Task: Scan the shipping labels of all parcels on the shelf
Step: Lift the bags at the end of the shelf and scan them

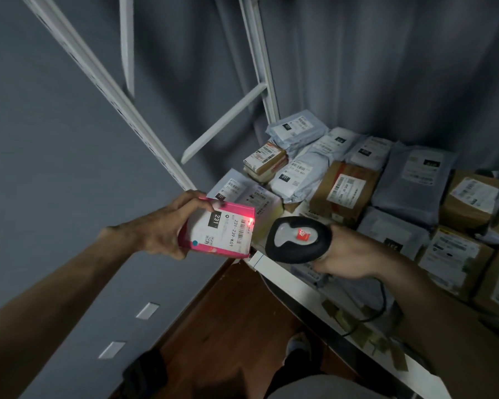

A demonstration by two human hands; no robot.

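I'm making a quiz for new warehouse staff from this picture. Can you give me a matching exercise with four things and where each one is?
Things:
1. pink box
2. barcode scanner
3. brown carton
4. red scan light

Places:
A. on the shelf
B. in the left hand
C. on the box's label
D. in the right hand

Pairs: 1-B, 2-D, 3-A, 4-C

Quick count: one pink box (216,228) on the left, one black scanner (298,240) near the middle, two hands. On the shelf (288,279) to the right, roughly five brown cardboard boxes and around eight grey or white mailer bags, though the far-right edge gets too blurry to be sure.
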